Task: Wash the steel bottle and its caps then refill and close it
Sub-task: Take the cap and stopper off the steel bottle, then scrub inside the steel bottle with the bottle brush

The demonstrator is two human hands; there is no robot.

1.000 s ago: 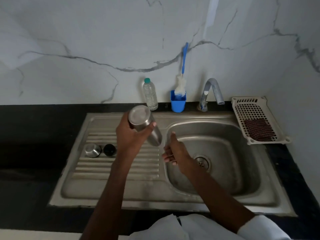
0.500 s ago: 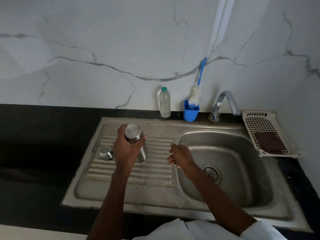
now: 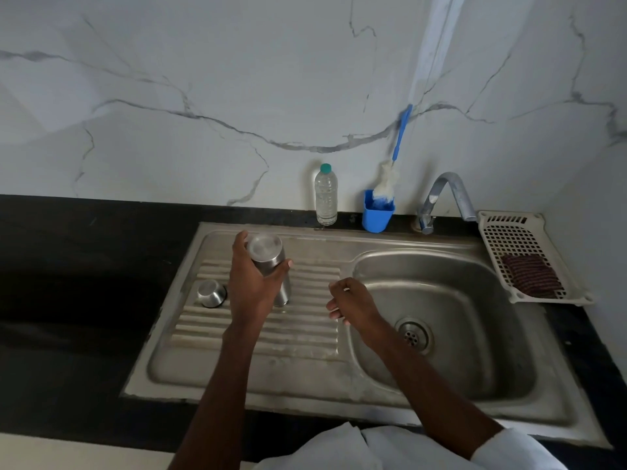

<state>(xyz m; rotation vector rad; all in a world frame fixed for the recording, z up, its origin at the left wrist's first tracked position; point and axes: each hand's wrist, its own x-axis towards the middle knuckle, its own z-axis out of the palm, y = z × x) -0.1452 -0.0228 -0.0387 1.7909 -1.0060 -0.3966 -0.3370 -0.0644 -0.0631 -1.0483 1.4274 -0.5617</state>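
The steel bottle [image 3: 269, 262] stands upside down on the ribbed drainboard [image 3: 305, 334], its flat base facing up. My left hand [image 3: 252, 283] grips it round the upper part. To its left a steel cap [image 3: 211, 293] sits on the drainboard. The black cap is hidden behind my left hand. My right hand [image 3: 351, 301] hovers at the left rim of the sink basin [image 3: 458, 317], fingers loosely curled and holding nothing.
Against the marble wall stand a clear plastic water bottle [image 3: 325, 195], a blue cup [image 3: 377, 215] with a bottle brush [image 3: 390, 171], and the tap [image 3: 444, 195]. A white basket [image 3: 522, 232] with a dark scrub pad [image 3: 531, 279] sits at the right. Black counter [image 3: 84, 266] surrounds the sink.
My left hand has carried the bottle from above the basin's edge leftward and set it upside down on the drainboard. My right hand stayed near the basin rim.
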